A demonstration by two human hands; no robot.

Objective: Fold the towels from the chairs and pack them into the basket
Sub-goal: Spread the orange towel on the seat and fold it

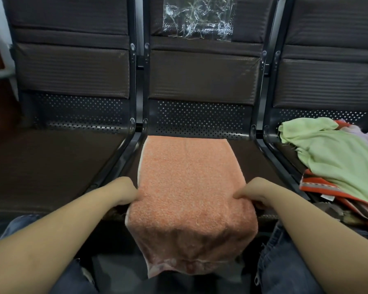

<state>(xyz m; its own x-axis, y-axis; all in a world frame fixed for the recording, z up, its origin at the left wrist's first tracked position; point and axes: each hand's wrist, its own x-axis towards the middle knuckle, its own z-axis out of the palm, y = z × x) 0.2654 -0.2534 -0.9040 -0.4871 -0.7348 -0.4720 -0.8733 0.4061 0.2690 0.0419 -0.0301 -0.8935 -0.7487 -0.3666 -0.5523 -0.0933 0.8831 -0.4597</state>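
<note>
An orange towel (pixel 189 187) lies lengthwise on the middle chair seat (pixel 249 158), its near end hanging over the front edge toward my knees. My left hand (pixel 126 190) grips the towel's left edge, fingers tucked under the cloth. My right hand (pixel 251 194) grips the right edge at the same height, thumb on top. A pile of towels sits on the right chair: a light green towel (pixel 336 158) on top, an orange striped towel (pixel 319 187) under it, a pale pink one (pixel 359 132) behind. No basket is in view.
Three dark brown chairs stand in a row, joined by black metal frames (pixel 136 132). The left seat (pixel 47 166) holds nothing. A crumpled clear plastic sheet (pixel 198 18) hangs on the middle backrest. My jeans-clad legs (pixel 285 268) are below the towel.
</note>
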